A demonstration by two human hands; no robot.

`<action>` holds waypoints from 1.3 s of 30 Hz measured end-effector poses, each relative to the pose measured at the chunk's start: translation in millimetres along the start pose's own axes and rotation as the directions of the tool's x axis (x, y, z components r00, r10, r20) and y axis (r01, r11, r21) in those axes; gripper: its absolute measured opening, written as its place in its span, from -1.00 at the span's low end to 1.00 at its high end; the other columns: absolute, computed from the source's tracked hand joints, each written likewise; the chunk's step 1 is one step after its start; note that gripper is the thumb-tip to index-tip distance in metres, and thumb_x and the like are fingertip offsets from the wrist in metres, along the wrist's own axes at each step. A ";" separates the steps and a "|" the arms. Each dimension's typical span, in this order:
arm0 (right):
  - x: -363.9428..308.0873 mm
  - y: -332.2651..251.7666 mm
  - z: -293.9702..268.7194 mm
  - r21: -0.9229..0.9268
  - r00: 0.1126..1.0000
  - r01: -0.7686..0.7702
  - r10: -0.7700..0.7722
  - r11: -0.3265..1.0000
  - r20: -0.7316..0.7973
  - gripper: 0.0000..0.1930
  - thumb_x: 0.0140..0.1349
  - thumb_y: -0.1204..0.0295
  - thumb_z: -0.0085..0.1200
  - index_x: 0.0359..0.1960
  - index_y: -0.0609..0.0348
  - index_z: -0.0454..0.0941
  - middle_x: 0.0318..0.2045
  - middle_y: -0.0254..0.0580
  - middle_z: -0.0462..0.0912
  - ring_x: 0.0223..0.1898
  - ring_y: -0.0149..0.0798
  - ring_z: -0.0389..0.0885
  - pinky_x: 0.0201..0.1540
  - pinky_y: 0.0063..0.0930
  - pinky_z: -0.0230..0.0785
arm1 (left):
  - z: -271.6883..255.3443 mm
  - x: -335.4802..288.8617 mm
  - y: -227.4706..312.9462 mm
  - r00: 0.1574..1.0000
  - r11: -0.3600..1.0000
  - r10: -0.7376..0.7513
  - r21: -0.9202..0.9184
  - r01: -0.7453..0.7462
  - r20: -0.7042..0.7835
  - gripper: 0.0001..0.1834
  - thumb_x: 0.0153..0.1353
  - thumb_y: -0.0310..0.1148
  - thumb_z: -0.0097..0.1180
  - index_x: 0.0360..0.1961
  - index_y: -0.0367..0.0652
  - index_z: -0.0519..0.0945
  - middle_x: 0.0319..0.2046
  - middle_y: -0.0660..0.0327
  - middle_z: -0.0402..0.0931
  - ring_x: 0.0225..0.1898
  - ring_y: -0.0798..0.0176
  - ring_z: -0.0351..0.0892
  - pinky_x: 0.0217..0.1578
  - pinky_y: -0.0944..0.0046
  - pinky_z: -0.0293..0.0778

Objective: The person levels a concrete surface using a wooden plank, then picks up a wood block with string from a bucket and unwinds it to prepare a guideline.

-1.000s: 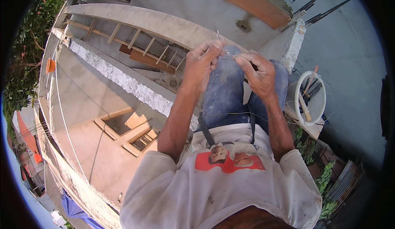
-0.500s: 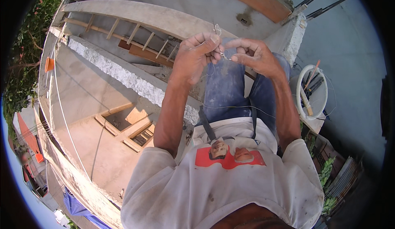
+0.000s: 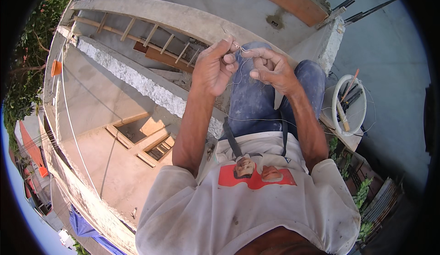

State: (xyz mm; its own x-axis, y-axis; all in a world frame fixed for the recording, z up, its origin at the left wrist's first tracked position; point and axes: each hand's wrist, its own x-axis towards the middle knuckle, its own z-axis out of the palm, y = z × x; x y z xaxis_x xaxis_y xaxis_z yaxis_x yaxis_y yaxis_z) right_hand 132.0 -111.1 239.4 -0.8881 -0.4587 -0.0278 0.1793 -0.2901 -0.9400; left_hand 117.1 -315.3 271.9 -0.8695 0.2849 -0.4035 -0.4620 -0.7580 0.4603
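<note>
Over my knees, both hands work at a thin, pale, tangled string (image 3: 243, 50). My left hand (image 3: 214, 67) pinches one end of the tangle between thumb and fingers. At the other side, my right hand (image 3: 276, 71) has its index finger stretched against the string, with the thumb and other fingers curled below. A loose strand hangs under the hands, and a long thin line (image 3: 261, 119) runs across my lap. The fingers hide part of the tangle, and whether it is string or fine wire is hard to tell.
At my right a white bucket (image 3: 337, 117) of tools stands on a ledge. A wooden ladder (image 3: 149, 36) lies beyond a curved beam (image 3: 169, 14). Rough concrete wall edge (image 3: 133, 82) and a wooden window frame (image 3: 137, 146) are on the left. Steel bars (image 3: 369, 12) jut out at far right.
My right hand has shifted slightly left and down, its index finger now straighter along the string. My left hand has turned a little, and my knees have moved apart.
</note>
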 end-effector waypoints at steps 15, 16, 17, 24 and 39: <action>13.9 20.0 0.8 -0.270 0.976 -0.013 -0.046 0.963 -0.212 -0.74 0.27 0.35 0.37 -0.07 0.19 0.71 -0.42 -0.50 0.57 -0.36 -0.55 0.45 -0.22 -0.58 0.34 | -4.9 -3.6 -1.4 0.992 0.967 -0.111 -0.223 0.123 0.065 -0.81 0.45 -0.32 0.17 -0.19 -0.24 0.54 -0.36 0.25 0.62 -0.57 0.59 0.54 -0.67 0.54 0.41; 14.9 19.4 3.9 -0.286 0.983 -0.040 -0.014 0.957 -0.184 -0.73 0.27 0.34 0.37 -0.07 0.19 0.72 -0.40 -0.48 0.60 -0.32 -0.52 0.50 -0.15 -0.55 0.40 | -4.1 -4.0 -3.0 0.993 0.965 -0.105 -0.235 0.116 0.058 -0.81 0.45 -0.31 0.17 -0.19 -0.24 0.54 -0.36 0.25 0.62 -0.57 0.59 0.54 -0.67 0.53 0.41; 16.0 22.8 5.3 -0.319 0.983 -0.127 0.077 0.939 -0.165 -0.74 0.28 0.34 0.37 -0.07 0.19 0.73 -0.39 -0.46 0.62 -0.30 -0.51 0.51 -0.12 -0.53 0.42 | -2.0 -3.5 -5.1 0.991 0.961 -0.119 -0.244 0.132 0.067 -0.84 0.46 -0.32 0.14 -0.15 -0.21 0.53 -0.34 0.23 0.63 -0.58 0.59 0.54 -0.68 0.53 0.42; 21.1 -3.3 -30.8 -0.325 0.954 -0.196 0.104 0.925 -0.280 -0.81 0.32 0.37 0.32 -0.14 0.21 0.77 -0.27 -0.34 0.75 -0.20 -0.49 0.63 -0.03 -0.54 0.47 | 5.6 -14.9 2.7 0.997 0.982 -0.074 0.175 0.068 0.030 -0.86 0.45 -0.33 0.16 -0.24 -0.17 0.56 -0.35 0.18 0.68 -0.62 0.56 0.54 -0.71 0.51 0.37; -35.1 -54.0 10.4 -0.659 0.992 0.120 -0.064 0.743 0.109 -0.87 0.17 0.47 0.38 -0.26 0.19 0.82 -0.50 -0.27 0.70 -0.50 -0.42 0.53 -0.43 -0.43 0.32 | -6.1 0.2 -3.0 0.970 0.986 0.164 0.061 -0.156 -0.181 -0.86 0.42 -0.32 0.21 -0.19 -0.14 0.56 -0.33 0.23 0.68 -0.58 0.56 0.50 -0.62 0.48 0.39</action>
State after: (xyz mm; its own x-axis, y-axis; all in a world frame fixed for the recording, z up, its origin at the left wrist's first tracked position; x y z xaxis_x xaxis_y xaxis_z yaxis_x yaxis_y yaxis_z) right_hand 157.9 -88.1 294.7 -0.8461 -0.5284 0.0696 -0.2526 0.2825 -0.9254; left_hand 119.4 -316.6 265.6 -0.8873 0.0454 -0.4589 -0.3309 -0.7558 0.5651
